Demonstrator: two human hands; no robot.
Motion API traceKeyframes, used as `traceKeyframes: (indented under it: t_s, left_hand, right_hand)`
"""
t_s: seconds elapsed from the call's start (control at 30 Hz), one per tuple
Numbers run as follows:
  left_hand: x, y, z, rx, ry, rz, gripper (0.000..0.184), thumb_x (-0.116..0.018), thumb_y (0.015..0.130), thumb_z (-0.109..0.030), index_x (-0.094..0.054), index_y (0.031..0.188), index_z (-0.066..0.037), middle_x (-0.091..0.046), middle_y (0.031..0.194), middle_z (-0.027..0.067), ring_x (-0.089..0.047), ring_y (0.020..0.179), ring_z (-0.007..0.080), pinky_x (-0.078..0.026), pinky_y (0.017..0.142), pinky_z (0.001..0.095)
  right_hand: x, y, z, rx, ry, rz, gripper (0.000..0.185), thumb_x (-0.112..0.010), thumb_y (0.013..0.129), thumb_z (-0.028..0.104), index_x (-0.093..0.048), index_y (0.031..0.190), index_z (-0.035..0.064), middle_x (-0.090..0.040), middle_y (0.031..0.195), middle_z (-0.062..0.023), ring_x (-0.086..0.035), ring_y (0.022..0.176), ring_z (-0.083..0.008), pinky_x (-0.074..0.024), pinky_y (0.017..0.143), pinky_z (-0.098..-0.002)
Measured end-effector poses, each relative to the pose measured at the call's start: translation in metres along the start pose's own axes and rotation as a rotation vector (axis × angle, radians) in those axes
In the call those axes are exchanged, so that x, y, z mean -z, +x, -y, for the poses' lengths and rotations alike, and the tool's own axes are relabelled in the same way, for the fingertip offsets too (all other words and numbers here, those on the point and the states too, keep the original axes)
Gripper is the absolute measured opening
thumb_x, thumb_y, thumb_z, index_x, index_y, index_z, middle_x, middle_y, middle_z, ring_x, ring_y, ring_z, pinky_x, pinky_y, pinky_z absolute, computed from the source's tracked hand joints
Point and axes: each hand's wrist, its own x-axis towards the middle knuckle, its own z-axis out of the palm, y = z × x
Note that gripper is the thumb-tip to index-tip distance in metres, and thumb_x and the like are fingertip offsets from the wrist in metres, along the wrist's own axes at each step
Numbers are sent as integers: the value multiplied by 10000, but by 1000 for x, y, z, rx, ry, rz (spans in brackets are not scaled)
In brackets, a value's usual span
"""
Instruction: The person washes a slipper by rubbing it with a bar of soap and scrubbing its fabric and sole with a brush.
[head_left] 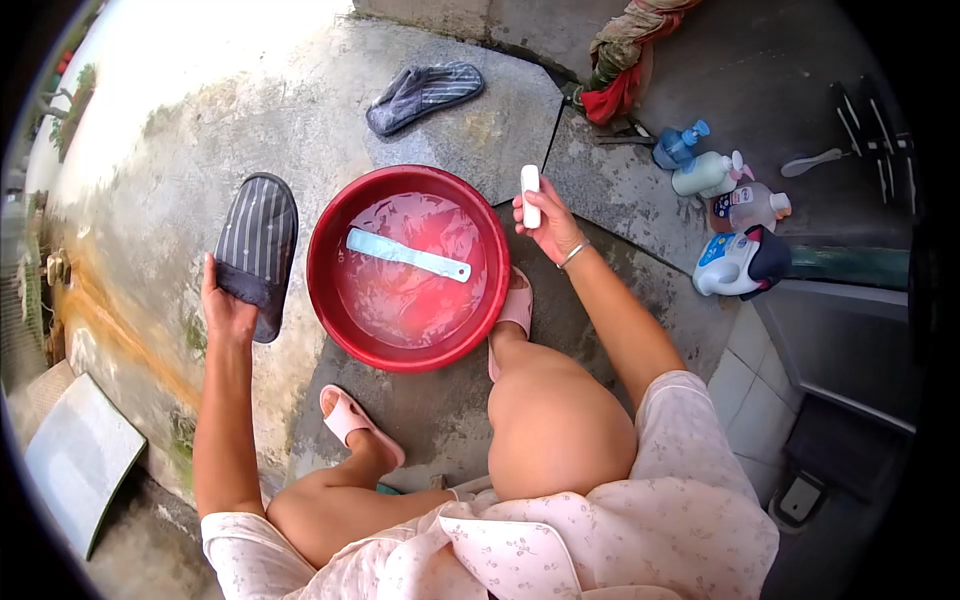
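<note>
My left hand (228, 305) is closed around a dark striped slipper (258, 235), held up to the left of the red basin. In my right hand (555, 228), to the basin's right, is a white bar of soap (530, 197), gripped between thumb and fingers. Soapy water fills the red basin (325, 295), and a pale blue scrubbing brush (408, 254) lies across it, bristles out of sight. Beyond the basin, a matching striped slipper (425, 97) rests on the stone slab.
Several bottles stand at the right, among them a blue pump bottle (680, 145) and a white detergent jug (728, 264). A red and patterned cloth (625, 70) hangs at the back. My feet in pink slippers (362, 425) flank the basin's near side.
</note>
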Motion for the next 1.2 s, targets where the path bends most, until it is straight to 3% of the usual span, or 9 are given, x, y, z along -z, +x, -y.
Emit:
traceKeyframes:
  t_s: [0.2,0.4,0.5,0.73,0.83,0.9,0.97,1.03,1.2]
  left_hand:
    - [-76,-78,-32,19,102,139,670,-424,977,-540,-496,1326,28,-552,1336,201,-540,1221,347,-381,1084,477]
    - [-104,-153,-42,-13,-7,254,638,-378,997,-516,-504,1325,17,-561,1328,191,-546,1220,339,-382,1085,477]
    - [-97,-184,-43,-19,-67,301,640,-338,1009,-510,-477,1352,12,-547,1345,190,-531,1242,338,-378,1088,488]
    - [-56,-212,-49,-137,-176,395,612,-327,1018,-481,-471,1353,11,-555,1337,177,-554,1219,313,-403,1075,467]
    - [-44,-221,-51,-151,-205,312,603,-344,1016,-478,-489,1340,10,-560,1334,169,-561,1210,304,-403,1074,456]
    - [-35,-219,-50,-176,-240,309,592,-358,1016,-471,-499,1336,6,-562,1333,168,-557,1216,299,-397,1079,449]
    - [-34,-219,-51,-184,-314,374,559,-352,1027,-453,-521,1294,7,-598,1269,162,-577,1180,280,-413,1065,438]
    - [-33,-220,-57,-220,-335,324,604,-316,1019,-502,-506,1317,-12,-569,1314,156,-537,1235,285,-383,1091,447]
    - [-24,-215,-66,-275,-393,326,621,-245,1026,-520,-455,1355,-38,-526,1354,140,-501,1268,283,-379,1097,439]
  right_hand:
    - [-136,-52,73,-55,53,368,399,-571,963,386,-423,1294,220,-597,870,-46,-583,660,-112,-468,505,-245]
    - [-286,-89,102,172,-371,491,662,-681,859,277,-357,1428,182,-539,868,-48,-518,586,-82,-385,407,-217]
    - [-348,-105,96,416,-769,595,723,-677,790,178,-350,1435,186,-563,948,-87,-539,602,-119,-463,444,-264]
    - [-410,-137,50,145,-653,733,780,-628,799,137,-262,1487,137,-579,987,-74,-583,709,-140,-528,561,-285]
    - [-419,-121,22,311,-868,670,715,-649,826,201,-327,1461,140,-588,1029,-129,-623,802,-204,-536,649,-335]
    - [-430,-116,10,1032,-1271,472,643,-664,850,265,-399,1425,149,-576,1097,-200,-627,911,-289,-519,762,-397]
    - [-441,-123,-8,899,-1171,487,549,-651,882,306,-470,1383,171,-552,1108,-226,-574,976,-354,-471,857,-439]
    - [-446,-137,-32,1251,-1384,487,489,-633,899,293,-507,1359,183,-545,1039,-192,-537,959,-357,-451,865,-440]
    - [-451,-143,-49,1411,-1361,693,439,-621,896,302,-548,1325,251,-519,1050,-133,-519,966,-326,-428,808,-433]
